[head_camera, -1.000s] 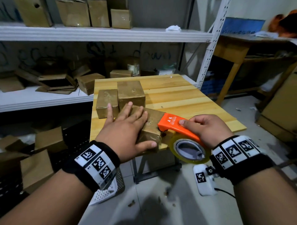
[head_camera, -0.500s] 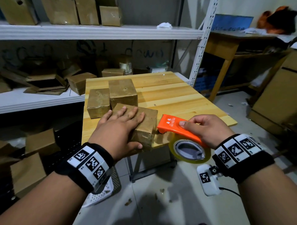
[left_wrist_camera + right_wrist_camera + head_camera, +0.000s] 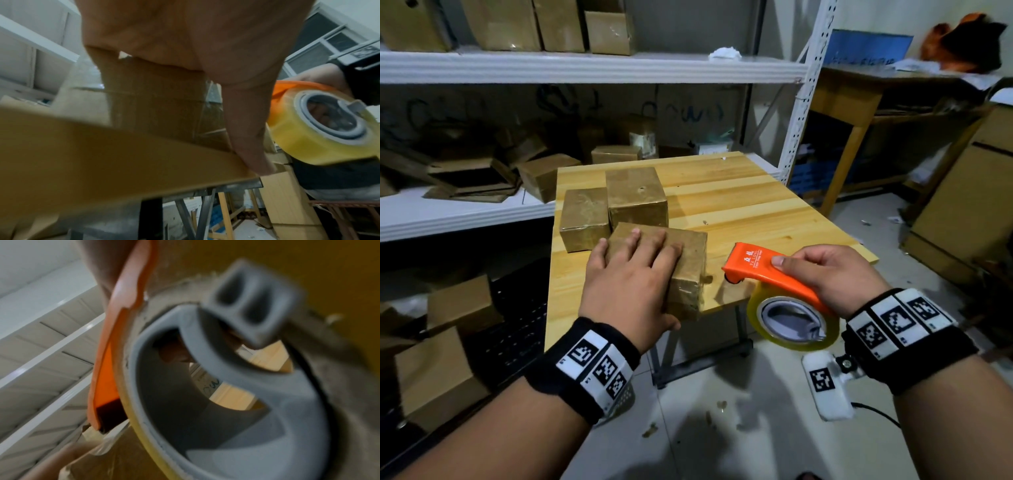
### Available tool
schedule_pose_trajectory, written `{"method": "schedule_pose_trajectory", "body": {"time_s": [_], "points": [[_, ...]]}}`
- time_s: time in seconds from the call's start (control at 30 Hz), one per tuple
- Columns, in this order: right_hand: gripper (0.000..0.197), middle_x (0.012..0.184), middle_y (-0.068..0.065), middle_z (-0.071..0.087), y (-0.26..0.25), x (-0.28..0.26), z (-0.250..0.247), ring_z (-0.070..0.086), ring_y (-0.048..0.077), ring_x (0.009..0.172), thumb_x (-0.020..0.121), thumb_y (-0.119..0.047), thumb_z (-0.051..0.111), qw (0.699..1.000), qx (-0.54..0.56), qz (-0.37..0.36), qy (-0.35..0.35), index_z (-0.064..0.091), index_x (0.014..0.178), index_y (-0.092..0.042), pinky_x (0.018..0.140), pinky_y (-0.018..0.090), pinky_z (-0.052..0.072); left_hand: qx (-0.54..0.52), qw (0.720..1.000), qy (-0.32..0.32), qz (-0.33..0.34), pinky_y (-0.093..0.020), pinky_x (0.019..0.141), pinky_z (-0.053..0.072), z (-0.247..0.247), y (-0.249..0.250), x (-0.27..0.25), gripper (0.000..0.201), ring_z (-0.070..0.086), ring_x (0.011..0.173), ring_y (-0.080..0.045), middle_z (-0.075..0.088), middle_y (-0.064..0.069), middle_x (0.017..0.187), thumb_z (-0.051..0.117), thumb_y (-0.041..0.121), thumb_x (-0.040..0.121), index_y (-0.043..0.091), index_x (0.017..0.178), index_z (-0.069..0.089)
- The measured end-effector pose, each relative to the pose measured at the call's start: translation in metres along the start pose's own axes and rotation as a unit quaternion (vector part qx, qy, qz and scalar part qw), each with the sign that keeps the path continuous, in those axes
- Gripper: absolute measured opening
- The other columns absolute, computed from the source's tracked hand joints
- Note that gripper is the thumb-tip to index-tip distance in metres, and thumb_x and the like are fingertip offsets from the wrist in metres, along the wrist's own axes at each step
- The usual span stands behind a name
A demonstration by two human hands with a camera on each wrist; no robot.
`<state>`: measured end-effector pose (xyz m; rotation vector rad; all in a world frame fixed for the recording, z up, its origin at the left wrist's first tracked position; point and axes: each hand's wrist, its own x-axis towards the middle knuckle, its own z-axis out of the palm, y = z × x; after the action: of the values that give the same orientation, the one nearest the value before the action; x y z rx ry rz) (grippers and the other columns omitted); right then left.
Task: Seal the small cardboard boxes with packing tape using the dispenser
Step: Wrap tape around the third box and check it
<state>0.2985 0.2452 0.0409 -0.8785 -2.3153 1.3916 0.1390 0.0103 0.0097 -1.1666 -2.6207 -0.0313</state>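
Observation:
A small brown cardboard box [image 3: 690, 260] sits at the near edge of the wooden table [image 3: 756, 212]. My left hand [image 3: 640, 274] lies flat on its top, fingers straight, while the thumb [image 3: 246, 129] runs down its taped near side [image 3: 154, 105]. My right hand [image 3: 828, 274] grips the orange tape dispenser [image 3: 753, 263]. Its yellowish tape roll [image 3: 791, 322] hangs past the table's edge. The toothed nose stands just right of the box, a small gap apart. In the right wrist view the orange frame [image 3: 107, 369] and grey core [image 3: 246, 402] are blurred.
Two more taped boxes [image 3: 585, 216] [image 3: 635, 195] stand side by side just behind the held one. White shelves [image 3: 465, 212] at the left and back carry opened cartons. Cartons [image 3: 431, 370] sit on the floor at the left. A wooden desk [image 3: 852, 102] stands at the back right.
The dispenser's nose has come off the box top and now stands to the right of the box. My left fingers have drawn together on the box.

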Motion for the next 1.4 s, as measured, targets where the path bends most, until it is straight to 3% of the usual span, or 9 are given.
{"method": "schedule_pose_trajectory", "body": {"time_s": [0.2, 0.33, 0.47, 0.73, 0.87, 1.1, 1.2, 1.27, 1.4], "points": [[0.043, 0.07, 0.006, 0.077, -0.001, -0.001, -0.003, 0.07, 0.019, 0.059, 0.084, -0.048, 0.082, 1.0, 0.023, -0.004, -0.005, 0.076, 0.084, -0.005, 0.067, 0.034, 0.055, 0.02, 1.0, 0.015, 0.0, -0.066, 0.12, 0.021, 0.004, 0.004, -0.009, 0.119, 0.026, 0.158, -0.03, 0.028, 0.002, 0.171, 0.073, 0.08, 0.064, 0.034, 0.162, 0.022], [0.042, 0.071, 0.008, 0.077, -0.003, -0.004, -0.006, 0.07, 0.021, 0.06, 0.083, -0.047, 0.082, 0.999, 0.044, 0.0, -0.015, 0.076, 0.083, -0.006, 0.069, 0.036, 0.056, -0.008, 0.998, 0.046, 0.029, -0.064, 0.111, 0.037, 0.004, -0.005, -0.012, 0.116, 0.047, 0.147, -0.032, 0.046, -0.001, 0.163, 0.064, 0.085, 0.057, 0.029, 0.156, 0.042], [0.052, 0.07, 0.009, 0.075, -0.015, -0.009, -0.001, 0.07, 0.023, 0.059, 0.074, -0.058, 0.08, 0.996, 0.08, -0.019, -0.031, 0.077, 0.085, -0.007, 0.067, 0.036, 0.055, -0.064, 0.995, 0.08, 0.011, -0.056, 0.108, 0.047, -0.003, -0.012, -0.01, 0.12, 0.056, 0.141, -0.028, 0.052, -0.001, 0.158, 0.053, 0.094, 0.055, 0.026, 0.154, 0.044], [0.042, 0.077, 0.01, 0.08, -0.038, -0.014, 0.013, 0.074, 0.02, 0.062, 0.083, -0.05, 0.078, 0.994, 0.085, -0.057, -0.032, 0.079, 0.091, -0.008, 0.064, 0.032, 0.057, -0.126, 0.98, 0.151, -0.005, -0.041, 0.08, 0.062, -0.013, -0.021, -0.014, 0.117, 0.075, 0.112, -0.026, 0.071, -0.008, 0.135, 0.066, 0.088, 0.053, 0.013, 0.142, 0.061], [0.051, 0.079, 0.013, 0.08, -0.043, -0.015, 0.018, 0.075, 0.024, 0.064, 0.072, -0.057, 0.078, 0.991, 0.112, -0.06, -0.038, 0.08, 0.088, -0.009, 0.068, 0.035, 0.061, -0.151, 0.977, 0.148, -0.012, -0.038, 0.075, 0.062, -0.014, -0.028, -0.014, 0.117, 0.077, 0.104, -0.023, 0.075, -0.005, 0.128, 0.06, 0.093, 0.054, 0.015, 0.142, 0.062], [0.055, 0.078, 0.013, 0.08, -0.046, -0.01, 0.026, 0.075, 0.024, 0.063, 0.067, -0.059, 0.079, 0.989, 0.129, -0.06, -0.039, 0.081, 0.089, -0.009, 0.067, 0.034, 0.058, -0.205, 0.966, 0.151, -0.053, -0.032, 0.08, 0.06, -0.013, -0.038, -0.012, 0.121, 0.077, 0.096, -0.024, 0.077, -0.004, 0.118, 0.065, 0.098, 0.052, 0.016, 0.141, 0.06], [0.045, 0.07, 0.008, 0.078, -0.043, -0.009, 0.025, 0.072, 0.017, 0.057, 0.08, -0.051, 0.08, 0.992, 0.105, -0.058, -0.025, 0.08, 0.088, -0.008, 0.064, 0.03, 0.054, -0.314, 0.928, 0.144, -0.138, -0.029, 0.087, 0.053, -0.009, -0.057, -0.006, 0.117, 0.072, 0.105, -0.026, 0.074, -0.003, 0.118, 0.066, 0.098, 0.044, 0.019, 0.13, 0.06], [0.037, 0.068, 0.007, 0.077, -0.041, -0.01, 0.024, 0.071, 0.016, 0.055, 0.087, -0.045, 0.079, 0.994, 0.09, -0.055, -0.016, 0.08, 0.086, -0.008, 0.063, 0.03, 0.054, -0.351, 0.91, 0.162, -0.147, -0.031, 0.091, 0.054, -0.003, -0.069, -0.005, 0.118, 0.07, 0.109, -0.023, 0.073, -0.001, 0.121, 0.064, 0.103, 0.041, 0.022, 0.126, 0.057], [0.036, 0.073, 0.011, 0.078, -0.041, -0.009, 0.026, 0.072, 0.021, 0.059, 0.087, -0.046, 0.079, 0.994, 0.094, -0.044, -0.017, 0.08, 0.083, -0.01, 0.066, 0.032, 0.056, -0.389, 0.893, 0.176, -0.139, -0.026, 0.093, 0.05, 0.004, -0.071, -0.003, 0.107, 0.063, 0.11, -0.01, 0.069, 0.006, 0.124, 0.08, 0.086, 0.049, 0.023, 0.132, 0.057]]}}
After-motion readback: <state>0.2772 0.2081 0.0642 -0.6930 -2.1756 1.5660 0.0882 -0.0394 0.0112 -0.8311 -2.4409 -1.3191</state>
